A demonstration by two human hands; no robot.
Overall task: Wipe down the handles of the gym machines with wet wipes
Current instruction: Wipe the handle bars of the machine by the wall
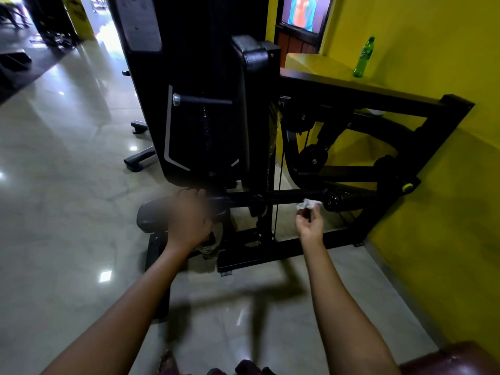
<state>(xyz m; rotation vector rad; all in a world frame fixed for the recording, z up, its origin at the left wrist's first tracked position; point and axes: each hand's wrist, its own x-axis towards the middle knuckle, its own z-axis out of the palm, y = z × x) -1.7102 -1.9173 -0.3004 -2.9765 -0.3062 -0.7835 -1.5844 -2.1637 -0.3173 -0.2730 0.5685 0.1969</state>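
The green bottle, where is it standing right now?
The green bottle stands upright in the upper right of the head view, on the yellow ledge against the yellow wall, behind the black gym machine.

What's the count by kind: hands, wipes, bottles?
hands: 2, left, right
white wet wipe: 1, in the right hand
green bottle: 1, on the yellow ledge
Total: 4
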